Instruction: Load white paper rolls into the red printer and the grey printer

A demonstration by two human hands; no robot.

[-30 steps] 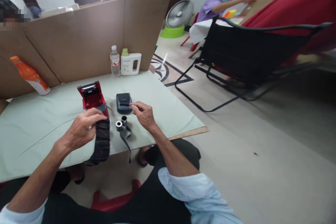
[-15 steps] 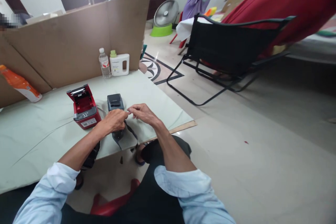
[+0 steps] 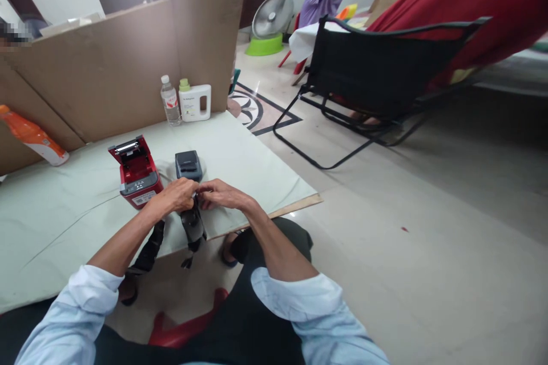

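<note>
Both my hands meet above the near edge of the table, just in front of a small dark grey printer-like device [image 3: 188,165]. My left hand [image 3: 177,195] is closed, its fingers curled at the top of a shiny black strip [image 3: 192,225]. Against it, my right hand [image 3: 220,194] pinches at the same spot, fingertips partly hidden. The strip hangs from between the hands past the table edge. Left of my left hand stands a red and grey label printer [image 3: 139,174] with its lid up. Another black strip [image 3: 149,248] drapes over the edge below my left forearm.
On the pale table [image 3: 85,222] stand a water bottle [image 3: 170,101] and a white jug [image 3: 196,102] before a cardboard screen [image 3: 120,68]. An orange bottle [image 3: 34,136] leans at left. A black folding chair [image 3: 385,63], a fan [image 3: 273,16] and a person in purple [image 3: 319,3] are beyond.
My right hand has moved left and down against my left hand, its fingers drawn in. The black strip now hangs straighter below the hands, and the loose loop on the right is gone.
</note>
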